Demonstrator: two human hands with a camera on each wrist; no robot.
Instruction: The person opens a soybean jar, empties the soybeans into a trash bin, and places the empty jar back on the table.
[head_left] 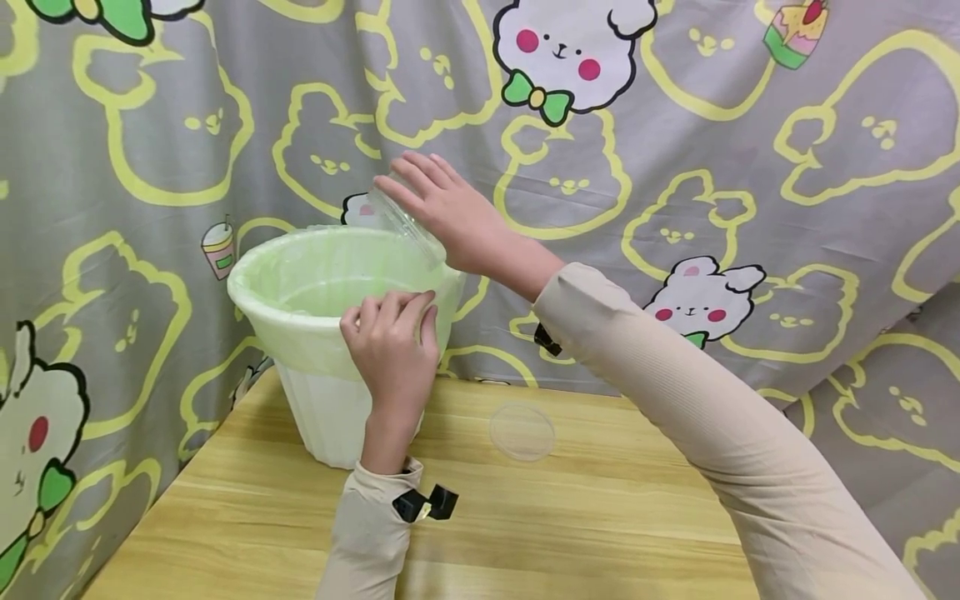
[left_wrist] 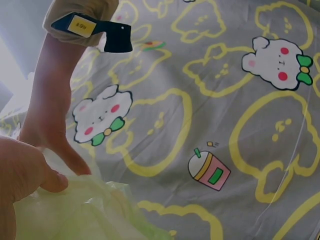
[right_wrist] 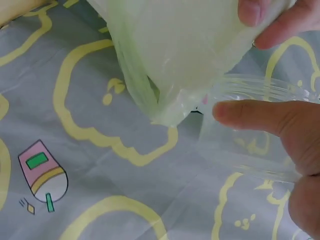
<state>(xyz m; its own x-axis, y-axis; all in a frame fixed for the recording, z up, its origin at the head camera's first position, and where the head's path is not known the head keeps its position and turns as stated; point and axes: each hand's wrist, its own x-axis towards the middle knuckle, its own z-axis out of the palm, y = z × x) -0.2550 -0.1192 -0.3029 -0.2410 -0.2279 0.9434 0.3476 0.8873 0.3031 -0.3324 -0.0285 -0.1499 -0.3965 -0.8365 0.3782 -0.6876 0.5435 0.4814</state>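
A white trash bin (head_left: pixel 322 417) stands upright on the table, lined with a pale green plastic bag (head_left: pixel 258 287) folded over its rim. My left hand (head_left: pixel 393 346) grips the near right part of the rim, with the thumb (left_wrist: pixel 55 181) over the bag. Above the bin's right side, my right hand (head_left: pixel 457 212) holds a clear plastic jar (head_left: pixel 405 221), tilted over the opening. In the right wrist view the thumb (right_wrist: pixel 245 112) lies along the side of the see-through jar (right_wrist: pixel 240 150), near the bag. What lies deep inside the bin is hidden.
A clear round lid (head_left: pixel 522 432) lies flat on the wooden table (head_left: pixel 585 517), right of the bin. Behind the table hangs a grey curtain (head_left: pixel 465 108) with cartoon prints. A black wrist mount (head_left: pixel 426 504) sits on the left sleeve.
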